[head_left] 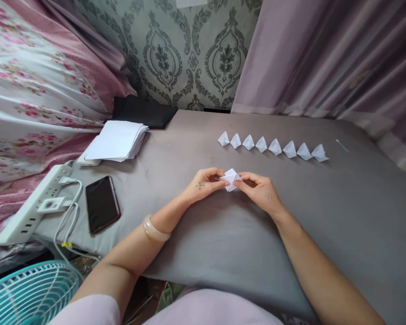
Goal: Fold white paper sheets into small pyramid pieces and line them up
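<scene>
A small white folded paper piece (pixel 231 178) is held between my two hands over the grey cloth-covered table (pixel 196 234). My left hand (pixel 206 184) pinches its left side between thumb and fingers. On the opposite side, my right hand (pixel 257 187) grips it the same way, thumb on the near face. Several finished-looking white origami boats (pixel 261 144), pointed in the middle, stand in a slanting row beyond my hands, to the right. The far side of the held paper and some fingertips are hidden.
At the left lie a stack of white paper (pixel 117 140), a black flat case (pixel 145 113) and a dark phone (pixel 102 204). A power strip (pixel 34 203) with cables runs along the left edge, above a teal fan (pixel 30 295). A cotton swab (pixel 342 145) lies far right.
</scene>
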The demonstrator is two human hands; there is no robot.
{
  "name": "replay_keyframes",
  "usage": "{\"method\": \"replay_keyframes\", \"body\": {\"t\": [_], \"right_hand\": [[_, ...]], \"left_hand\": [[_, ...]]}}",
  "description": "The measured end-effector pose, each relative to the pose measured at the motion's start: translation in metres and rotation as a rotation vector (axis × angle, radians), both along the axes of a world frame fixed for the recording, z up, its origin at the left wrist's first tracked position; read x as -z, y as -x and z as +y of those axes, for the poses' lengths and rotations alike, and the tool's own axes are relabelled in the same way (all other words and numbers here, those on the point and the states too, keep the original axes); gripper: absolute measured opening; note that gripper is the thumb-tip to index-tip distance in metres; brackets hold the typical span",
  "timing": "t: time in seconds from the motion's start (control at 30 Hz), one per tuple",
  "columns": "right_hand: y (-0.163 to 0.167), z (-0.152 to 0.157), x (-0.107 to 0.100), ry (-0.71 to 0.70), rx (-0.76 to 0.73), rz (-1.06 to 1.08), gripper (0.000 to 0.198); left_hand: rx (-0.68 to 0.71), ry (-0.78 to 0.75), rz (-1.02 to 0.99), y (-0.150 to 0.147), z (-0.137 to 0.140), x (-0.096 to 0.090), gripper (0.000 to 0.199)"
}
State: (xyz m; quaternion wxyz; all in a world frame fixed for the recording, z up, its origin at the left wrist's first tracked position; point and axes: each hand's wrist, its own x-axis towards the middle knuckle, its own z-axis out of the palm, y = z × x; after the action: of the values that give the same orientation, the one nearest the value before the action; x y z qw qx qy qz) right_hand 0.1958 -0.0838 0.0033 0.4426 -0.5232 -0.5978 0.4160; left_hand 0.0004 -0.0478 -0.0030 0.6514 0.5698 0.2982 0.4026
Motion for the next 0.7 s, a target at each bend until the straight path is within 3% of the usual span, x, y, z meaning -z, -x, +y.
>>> {"method": "replay_keyframes", "body": {"t": [0.13,0.33,0.47,0.7], "right_hand": [[0.009,-0.003,0.002,-0.126,0.141,0.083,0.026],[0.017,-0.008,-0.004,-0.164,0.226,0.163,0.034],[0.016,-0.007,-0.004,-0.159,0.179,0.122,0.031],[0.016,-0.01,-0.006,-0.24,0.052,-0.079,0.019]], "left_hand": [[-0.086,-0.013,-0.139,-0.008,-0.005,-0.003,0.027],[-0.195,-0.083,-0.16,-0.012,-0.011,-0.005,0.032],[-0.157,-0.094,-0.106,-0.01,-0.011,-0.003,0.047],[-0.094,-0.126,0.034,-0.006,-0.01,-0.008,0.034]]}}
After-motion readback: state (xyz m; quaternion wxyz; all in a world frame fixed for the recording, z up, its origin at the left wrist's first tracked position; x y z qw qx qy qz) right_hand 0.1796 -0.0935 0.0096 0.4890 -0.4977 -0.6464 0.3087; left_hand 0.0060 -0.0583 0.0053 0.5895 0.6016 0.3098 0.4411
